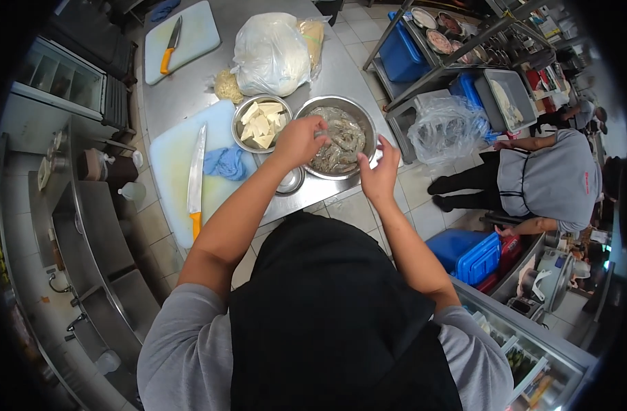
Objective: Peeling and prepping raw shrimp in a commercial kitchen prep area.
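A round metal bowl (372, 122) at the table's near right edge holds raw, greyish shrimp (346, 140) in a wet heap. Over its left side is my left hand (303, 142), fingers curled in toward the shrimp; what they hold, if anything, is too small to make out. My right hand (380, 177) grips the bowl's right rim, thumb on the inner side and fingers outside. Just left of the bowl stands a smaller metal bowl (239, 137) of pale, cut pieces (262, 125). A small metal cup (291, 183) sits partly under my left forearm.
Left on the steel table (190, 96) are a white cutting board (169, 147) with a yellow-handled knife (196, 171) and blue cloth (224, 163). Plastic bags (272, 55) and a second board (197, 34) with a knife (171, 44) lie beyond. A co-worker (546, 175) stands right, near a shelf rack (457, 65).
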Demonstrator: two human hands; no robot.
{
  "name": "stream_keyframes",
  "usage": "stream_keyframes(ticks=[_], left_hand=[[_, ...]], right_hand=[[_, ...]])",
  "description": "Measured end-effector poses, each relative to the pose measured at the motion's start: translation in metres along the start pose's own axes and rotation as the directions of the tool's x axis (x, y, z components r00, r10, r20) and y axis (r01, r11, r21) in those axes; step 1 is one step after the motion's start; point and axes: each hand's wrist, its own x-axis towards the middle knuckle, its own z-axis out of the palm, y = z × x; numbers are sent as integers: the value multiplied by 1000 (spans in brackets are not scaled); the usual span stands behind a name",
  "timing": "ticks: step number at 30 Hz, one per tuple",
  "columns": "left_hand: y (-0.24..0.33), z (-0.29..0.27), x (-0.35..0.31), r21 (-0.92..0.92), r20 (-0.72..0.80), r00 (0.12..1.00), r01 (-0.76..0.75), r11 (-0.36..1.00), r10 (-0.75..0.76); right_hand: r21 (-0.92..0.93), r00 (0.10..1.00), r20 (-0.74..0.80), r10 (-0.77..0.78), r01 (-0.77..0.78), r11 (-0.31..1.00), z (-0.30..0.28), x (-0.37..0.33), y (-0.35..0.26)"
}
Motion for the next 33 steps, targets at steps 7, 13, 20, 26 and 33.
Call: stream_keyframes(ticks=[7, 13, 20, 26, 33], left_hand=[[1, 7, 17, -235, -13, 995, -101, 967, 101], [-3, -4, -13, -453, -185, 978, 4, 891, -99], [-95, -27, -91, 95, -658, 640, 593, 799, -396], [-124, -8, -69, -880, -106, 455, 371, 296, -884], [-122, -16, -32, -911, -119, 367, 329, 249, -923]], right_hand=[[-88, 883, 391, -261, 318, 944, 6, 75, -50], [-52, 818, 487, -305, 376, 925, 34, 70, -39], [-107, 784, 605, -141, 255, 961, 37, 65, -24], [-155, 760, 628, -165, 330, 931, 30, 71, -34], [-140, 772, 615, -160, 307, 941, 21, 73, -15]])
